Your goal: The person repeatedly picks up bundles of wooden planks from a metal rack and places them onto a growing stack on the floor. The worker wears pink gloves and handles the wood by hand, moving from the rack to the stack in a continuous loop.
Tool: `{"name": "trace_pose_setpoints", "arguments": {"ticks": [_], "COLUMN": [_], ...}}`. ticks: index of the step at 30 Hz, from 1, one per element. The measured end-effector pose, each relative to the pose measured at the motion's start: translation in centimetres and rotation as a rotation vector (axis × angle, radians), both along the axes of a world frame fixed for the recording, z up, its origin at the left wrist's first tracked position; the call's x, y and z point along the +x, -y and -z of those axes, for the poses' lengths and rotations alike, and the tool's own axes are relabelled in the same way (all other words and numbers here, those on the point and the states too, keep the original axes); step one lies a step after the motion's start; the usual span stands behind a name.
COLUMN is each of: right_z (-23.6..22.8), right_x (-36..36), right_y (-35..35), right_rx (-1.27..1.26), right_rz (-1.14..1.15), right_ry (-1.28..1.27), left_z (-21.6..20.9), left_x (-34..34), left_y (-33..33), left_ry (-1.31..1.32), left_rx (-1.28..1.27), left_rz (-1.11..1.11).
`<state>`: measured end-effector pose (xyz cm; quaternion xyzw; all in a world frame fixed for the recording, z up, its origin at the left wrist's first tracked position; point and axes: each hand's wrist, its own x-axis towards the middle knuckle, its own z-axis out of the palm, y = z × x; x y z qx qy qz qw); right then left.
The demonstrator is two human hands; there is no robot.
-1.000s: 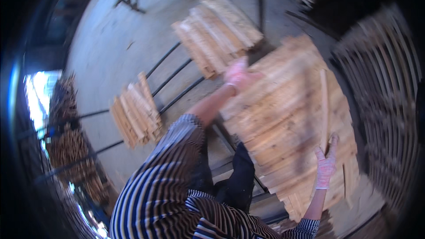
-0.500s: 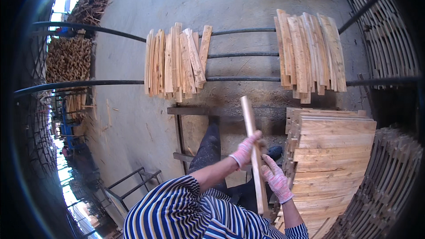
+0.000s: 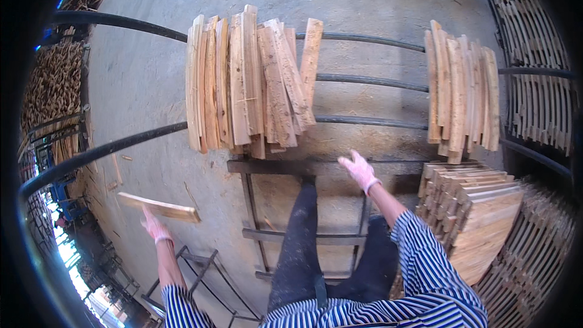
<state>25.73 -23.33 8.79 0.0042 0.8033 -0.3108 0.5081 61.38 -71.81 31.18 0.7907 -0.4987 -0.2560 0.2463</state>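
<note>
My left hand point(image 3: 157, 228), in a pink-and-white knit glove, is stretched out low on the left with a finger extended. Just beyond its fingertips a short wooden plank point(image 3: 163, 208) appears slanted over the floor; the hand does not seem wrapped round it. My right hand point(image 3: 361, 172), gloved alike, reaches forward over the dark metal frame, fingers apart and nothing in them. Ahead of it, a row of wooden planks point(image 3: 237, 85) lies across black rails, some leaning askew. A smaller row of planks point(image 3: 461, 91) rests on the rails farther right.
Black metal rails point(image 3: 370, 79) cross in front of me. A dark metal frame point(image 3: 303, 238) stands around my legs. At my right is a neat stack of boards point(image 3: 486, 231), with slatted stacks point(image 3: 522, 255) beyond. A small metal stand point(image 3: 200, 267) is at lower left, and piled wood point(image 3: 54, 85) lies far left.
The plank has gone from between both hands to the far left, beside my left hand. My right hand has left it and moved forward. The view has shifted.
</note>
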Motion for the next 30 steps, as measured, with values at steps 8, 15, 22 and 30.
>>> {"name": "trace_pose_setpoints", "arguments": {"ticks": [8, 15, 22, 30], "right_z": [13.3, 16.2, 6.9, -4.8], "right_x": [-4.8, -5.9, -5.4, 5.8], "right_y": [21.6, 22.0, 18.4, 8.8], "right_rx": [0.210, -0.203, -0.525, -0.544], "right_rz": [0.135, 0.334, 0.402, 0.211], "right_ry": [-0.099, 0.119, 0.417, 0.757], "left_z": [20.8, 34.1, 26.3, 24.5], "left_x": [-15.8, -33.3, -27.4, -12.2], "left_y": [-13.8, -17.6, -13.2, -33.6], "left_ry": [-0.243, 0.551, -0.526, -1.295], "left_rx": [0.609, 0.448, 0.996, 1.189], "left_rz": [0.987, 0.964, 0.940, 0.290]}}
